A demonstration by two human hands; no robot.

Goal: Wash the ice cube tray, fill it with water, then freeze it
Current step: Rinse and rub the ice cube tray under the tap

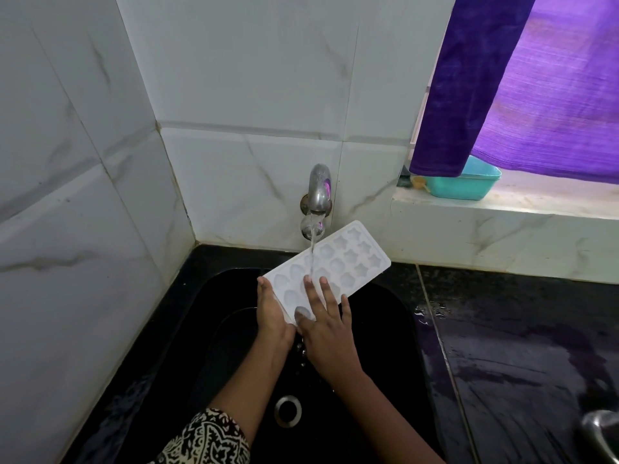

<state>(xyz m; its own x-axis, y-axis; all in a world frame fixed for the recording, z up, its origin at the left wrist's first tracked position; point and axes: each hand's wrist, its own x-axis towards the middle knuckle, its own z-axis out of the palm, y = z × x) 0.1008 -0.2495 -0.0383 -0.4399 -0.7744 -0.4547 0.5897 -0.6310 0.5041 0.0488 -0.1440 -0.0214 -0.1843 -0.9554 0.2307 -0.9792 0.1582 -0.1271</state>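
Note:
A white ice cube tray [348, 259] with shaped pockets is tilted over the black sink [395, 316], under the running chrome tap [318, 192]. Water falls onto the tray's middle. My left hand [273, 313] holds the tray's near left end from below, thumb along its edge. My right hand [326, 326] lies flat on top of the tray's near end with straight, spread fingers touching the pockets.
The sink drain [288, 411] shows below my arms. A wet black counter [522, 346] runs to the right, with a metal vessel [603, 433] at its near corner. A teal tub [469, 182] stands on the window ledge beneath a purple curtain [536, 88]. Marble-tiled walls close in the left and back.

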